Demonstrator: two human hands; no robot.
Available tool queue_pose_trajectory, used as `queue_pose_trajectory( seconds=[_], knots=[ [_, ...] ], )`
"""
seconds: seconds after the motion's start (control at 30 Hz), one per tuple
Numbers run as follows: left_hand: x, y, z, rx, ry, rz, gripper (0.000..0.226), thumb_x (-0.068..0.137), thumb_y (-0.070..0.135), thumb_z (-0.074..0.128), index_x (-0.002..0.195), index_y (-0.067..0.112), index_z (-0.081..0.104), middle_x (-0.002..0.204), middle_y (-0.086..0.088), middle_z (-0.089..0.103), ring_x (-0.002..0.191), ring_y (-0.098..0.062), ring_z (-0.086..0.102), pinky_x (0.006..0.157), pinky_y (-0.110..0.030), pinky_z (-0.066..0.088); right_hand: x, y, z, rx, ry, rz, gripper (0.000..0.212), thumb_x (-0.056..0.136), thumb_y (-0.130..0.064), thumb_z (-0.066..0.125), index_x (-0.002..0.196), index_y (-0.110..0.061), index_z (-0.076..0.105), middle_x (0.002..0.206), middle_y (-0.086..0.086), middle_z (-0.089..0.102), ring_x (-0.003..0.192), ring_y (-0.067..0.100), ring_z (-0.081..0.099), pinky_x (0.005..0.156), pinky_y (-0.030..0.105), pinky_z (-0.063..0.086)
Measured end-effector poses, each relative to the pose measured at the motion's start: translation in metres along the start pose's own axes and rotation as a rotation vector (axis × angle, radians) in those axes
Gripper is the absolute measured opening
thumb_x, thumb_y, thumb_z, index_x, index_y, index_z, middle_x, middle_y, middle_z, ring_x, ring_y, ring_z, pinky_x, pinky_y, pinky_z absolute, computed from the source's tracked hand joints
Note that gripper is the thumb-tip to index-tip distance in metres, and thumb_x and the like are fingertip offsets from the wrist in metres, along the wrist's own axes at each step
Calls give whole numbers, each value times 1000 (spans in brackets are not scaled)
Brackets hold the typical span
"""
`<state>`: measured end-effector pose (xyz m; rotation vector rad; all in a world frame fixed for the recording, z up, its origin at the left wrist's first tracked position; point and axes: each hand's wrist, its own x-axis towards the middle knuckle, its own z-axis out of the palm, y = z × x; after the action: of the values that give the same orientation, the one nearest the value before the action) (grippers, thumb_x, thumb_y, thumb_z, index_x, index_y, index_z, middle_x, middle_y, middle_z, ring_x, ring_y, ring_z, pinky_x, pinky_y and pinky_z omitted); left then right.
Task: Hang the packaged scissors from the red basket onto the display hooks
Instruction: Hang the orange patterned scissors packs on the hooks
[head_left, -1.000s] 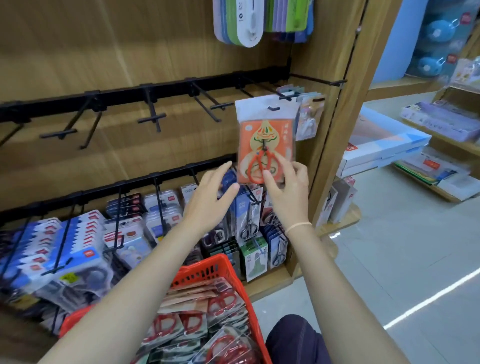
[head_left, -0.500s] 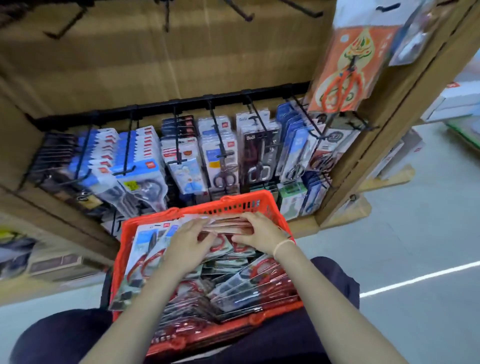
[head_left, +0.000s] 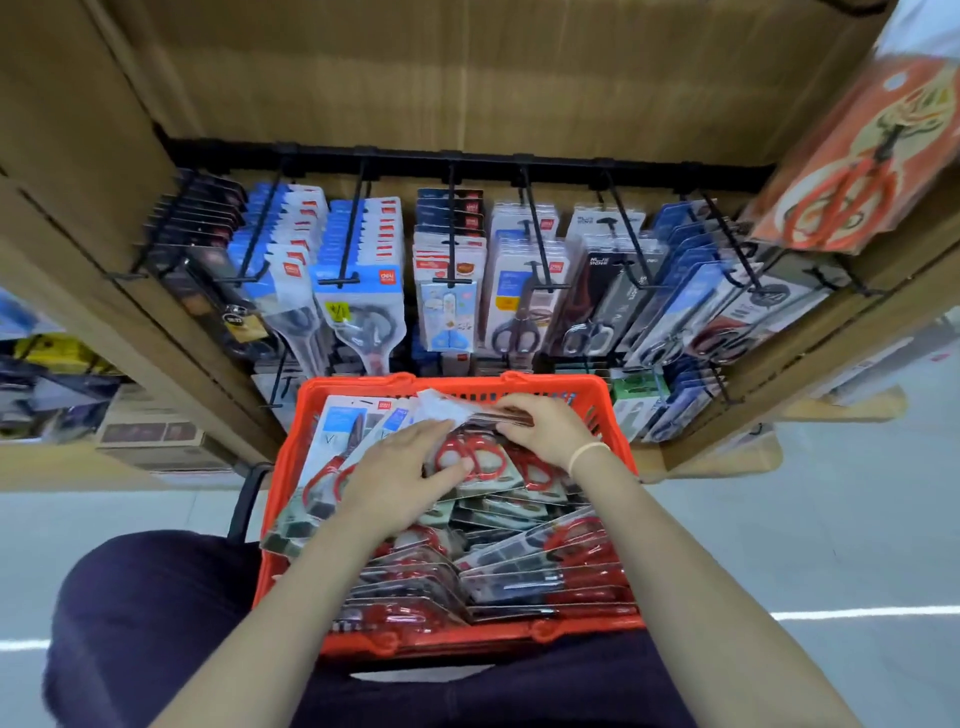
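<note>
The red basket (head_left: 291, 467) sits on my lap, filled with several packaged scissors with red handles (head_left: 571, 545). My left hand (head_left: 395, 473) lies flat on the packs in the basket's middle, its fingertips on a red-handled pack (head_left: 488, 462). At the basket's far end, my right hand (head_left: 545, 426) grips the edge of a thin stack of packs (head_left: 447, 408). An orange scissors pack (head_left: 852, 171) hangs on an upper hook at the top right. The lower rail of display hooks (head_left: 467, 158) runs above the basket, full of hanging packs.
Blue, white and black scissors packs (head_left: 358, 270) crowd the lower hooks just beyond the basket. Wooden side panels (head_left: 78, 218) frame the bay left and right. Boxes (head_left: 156, 431) stand on a low shelf at the left. Grey floor (head_left: 831, 545) lies to the right.
Both hands let go of the orange pack, which now hangs on the upper hook, and dropped into the basket. My view tilted down. The right hand has taken hold of a stack of packs.
</note>
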<state>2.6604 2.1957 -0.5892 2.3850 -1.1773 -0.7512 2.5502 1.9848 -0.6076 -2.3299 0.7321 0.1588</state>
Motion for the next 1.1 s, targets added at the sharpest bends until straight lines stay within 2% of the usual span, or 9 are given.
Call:
queue_pose_trajectory(
  seconds=[0.17, 0.33, 0.47, 0.6, 0.67, 0.77, 0.9, 1.0, 1.1],
  knots=[
    [-2, 3, -1, -50, 14, -12, 73, 95, 65, 53, 159, 37, 31, 165, 6, 33, 152, -16, 30, 120, -35, 26, 9, 3, 4, 77, -7, 28, 35, 99, -29, 63, 133, -18, 66, 134, 1, 66, 125, 21, 58, 101, 29, 40],
    [-1, 5, -3, -116, -10, -96, 96, 88, 72, 57, 163, 37, 8, 164, 1, 36, 147, -23, 39, 110, -40, 40, 15, 0, -9, 118, 79, 92, 26, 102, -24, 57, 107, -7, 76, 101, 14, 73, 94, 30, 61, 80, 36, 42],
    [2, 4, -2, -186, 1, -124, 110, 85, 70, 64, 164, 33, -2, 148, -8, 55, 131, -25, 55, 95, -38, 46, -5, -4, -28, 274, 165, 67, 25, 101, -26, 59, 91, -10, 75, 80, 5, 70, 78, 24, 59, 74, 37, 44],
    [3, 7, -3, -290, 26, -125, 120, 79, 70, 72, 164, 33, -4, 167, 4, 30, 147, -22, 40, 107, -40, 43, -34, -21, -47, 381, 232, -21, 36, 100, -20, 60, 65, -27, 61, 62, -11, 56, 60, 3, 49, 62, 26, 38],
    [3, 14, -9, -393, 76, -69, 123, 70, 76, 75, 163, 37, 5, 164, 12, 33, 148, -16, 38, 113, -41, 41, -48, -31, -57, 460, 267, -50, 32, 100, -17, 61, 72, -31, 67, 60, -20, 61, 61, -5, 54, 62, 17, 41],
    [1, 34, -21, -591, 163, 11, 111, 66, 75, 79, 156, 39, 26, 147, 23, 47, 133, -1, 44, 107, -33, 40, -68, -50, -72, 611, 323, -93, 18, 99, -15, 62, 90, -20, 76, 74, -23, 72, 74, -7, 65, 71, 14, 49],
    [-12, 60, -42, -818, 138, 4, 78, 66, 58, 89, 130, 46, 47, 118, 33, 63, 104, 14, 60, 85, -11, 47, -91, -70, -83, 873, 339, -111, 23, 94, -31, 64, 107, -17, 76, 103, 5, 78, 99, 26, 74, 86, 41, 59],
    [-20, 64, -56, -954, 40, -7, 72, 53, 61, 92, 115, 42, 60, 100, 23, 76, 94, -3, 74, 82, -31, 59, -99, -78, -84, 1053, 332, -36, 32, 89, -37, 62, 111, -15, 73, 106, 7, 78, 99, 26, 74, 81, 39, 60],
    [-24, 60, -58, -947, -49, -30, 76, 49, 64, 90, 115, 36, 65, 106, 13, 78, 99, -8, 73, 89, -34, 54, -100, -81, -76, 1146, 336, 63, 30, 98, -33, 59, 113, -11, 72, 107, 10, 77, 102, 29, 73, 92, 48, 57]
  ],
)
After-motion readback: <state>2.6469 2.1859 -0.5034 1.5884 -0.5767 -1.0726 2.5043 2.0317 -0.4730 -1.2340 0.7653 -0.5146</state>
